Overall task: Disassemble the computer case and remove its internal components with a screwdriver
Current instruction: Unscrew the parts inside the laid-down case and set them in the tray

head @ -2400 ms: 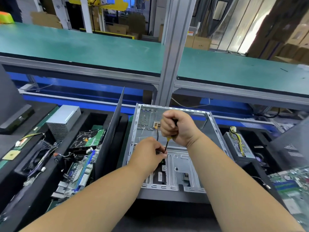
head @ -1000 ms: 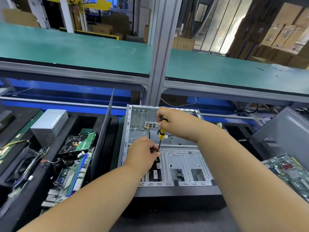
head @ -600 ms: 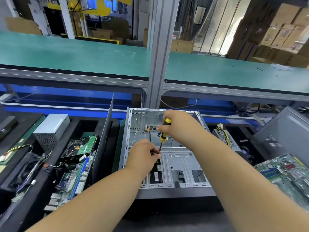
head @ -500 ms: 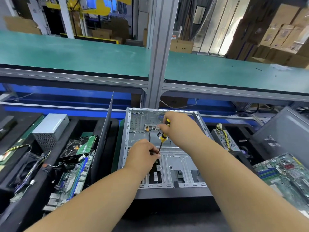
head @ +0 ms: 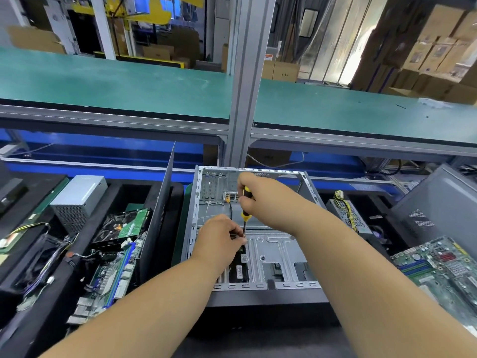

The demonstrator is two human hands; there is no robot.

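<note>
— What do we see at the fingers?

— Our right hand [head: 268, 202] has its fingers curled round the yellow-and-black handle of the screwdriver [head: 245, 214], which stands nearly upright with its thin shaft pointing down. Our left hand [head: 220, 241], at about seven o'clock from the right one, pinches its fingertips together just where the shaft comes down — whether they hold the shaft or a small part under it, we cannot tell.

— And under them?

— The computer case [head: 278, 254] lies open on its side, centred before us, its bare metal tray facing up. The tip meets the left part of that tray, beside a dark slot. A black cable [head: 230, 209] runs down inside the case at eleven o'clock from our left hand.

— Further out?

— At nine o'clock a dark side panel [head: 161, 210] stands on edge against the case; beyond it lie a circuit board [head: 113, 275], a hard drive [head: 121, 228] and a silver power supply [head: 78, 197]. At three o'clock we see another power supply [head: 348, 215] with yellow wires, and at four o'clock a green motherboard [head: 438, 264].
</note>
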